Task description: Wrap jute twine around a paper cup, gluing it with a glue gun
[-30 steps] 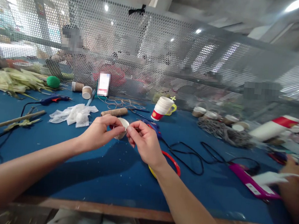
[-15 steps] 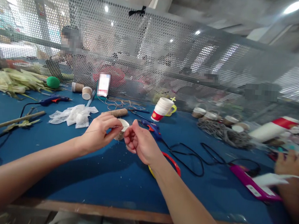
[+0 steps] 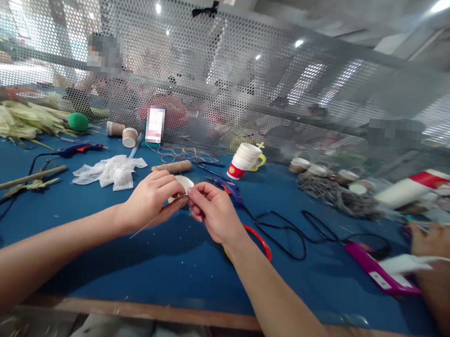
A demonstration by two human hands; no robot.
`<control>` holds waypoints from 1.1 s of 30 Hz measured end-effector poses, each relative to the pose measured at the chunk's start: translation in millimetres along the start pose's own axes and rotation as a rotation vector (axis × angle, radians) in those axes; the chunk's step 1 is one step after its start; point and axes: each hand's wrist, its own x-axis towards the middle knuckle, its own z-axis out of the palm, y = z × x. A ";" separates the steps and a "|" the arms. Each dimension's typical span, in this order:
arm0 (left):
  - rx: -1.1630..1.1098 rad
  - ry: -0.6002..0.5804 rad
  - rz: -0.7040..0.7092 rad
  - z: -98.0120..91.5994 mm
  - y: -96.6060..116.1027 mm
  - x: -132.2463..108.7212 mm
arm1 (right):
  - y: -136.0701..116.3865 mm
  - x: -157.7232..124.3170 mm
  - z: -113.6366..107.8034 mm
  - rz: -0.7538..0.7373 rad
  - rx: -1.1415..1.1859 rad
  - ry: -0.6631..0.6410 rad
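Note:
My left hand [image 3: 153, 196] is closed around a small white paper cup [image 3: 185, 182], whose open mouth tilts up; the fingers cover most of its side. A thin pale strand [image 3: 142, 228] sticks out below that hand towards the lower left. At the cup's near right rim, my right hand [image 3: 217, 210] pinches thumb against fingertips; what lies between them is too small to make out. Just behind the cup is a brown twine roll [image 3: 172, 166]. A blue glue gun [image 3: 234, 194] lies beyond my right hand, and a red and yellow ring [image 3: 260, 239] is partly under my right forearm.
Stacked paper cups [image 3: 243, 162], a white cloth [image 3: 111, 172] and an upright phone [image 3: 155, 125] stand or lie farther back. Black cable [image 3: 283, 217] loops on the right near a purple power strip [image 3: 376, 268]. Another person's hand [image 3: 437, 240] is at far right. Perforated metal screen [image 3: 226, 59] closes the back.
My right fingertips have come in to the cup's rim, against my left fingers. The cup has tilted a little, and the strand by my left hand now points lower.

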 end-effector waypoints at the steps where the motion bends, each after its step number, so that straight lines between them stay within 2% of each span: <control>1: -0.048 -0.006 -0.037 -1.1 2.1 0.8 | 0.3 -0.4 0.4 -0.020 -0.006 0.005; 3: -0.180 -0.037 -0.155 -4.0 7.0 3.2 | 0.7 -1.2 0.9 -0.049 -0.019 0.008; 5: -0.376 -0.089 -0.353 -6.6 12.0 6.4 | 0.7 -2.2 1.1 -0.069 -0.029 0.013; 10: -1.085 -0.132 -0.864 -6.6 19.6 11.8 | 0.1 -5.2 2.9 -0.121 -0.036 0.043; 13: -1.404 -0.139 -1.051 -3.1 19.4 10.7 | 0.2 -4.9 3.6 -0.122 -0.020 0.052; 15: -1.470 -0.124 -1.083 -1.0 17.5 9.5 | 0.2 -3.1 2.8 -0.078 0.019 0.027; 19: -1.262 -0.053 -0.913 0.3 11.2 8.3 | -0.7 1.8 -2.4 0.041 0.087 -0.062; 26: -0.723 -0.146 -0.574 -0.3 1.7 2.7 | -4.6 3.6 -9.4 0.123 -0.011 -0.100; 28: -0.465 -0.146 -0.401 -0.7 -1.9 0.9 | -5.3 3.6 -9.3 0.123 -0.008 -0.091; 31: -0.038 -0.099 -0.049 -1.2 -7.6 -0.2 | -5.2 4.5 -9.1 0.137 0.001 -0.083; 33: 0.163 -0.060 0.116 -1.0 -9.5 -0.1 | -3.9 4.9 -8.8 0.140 -0.002 -0.071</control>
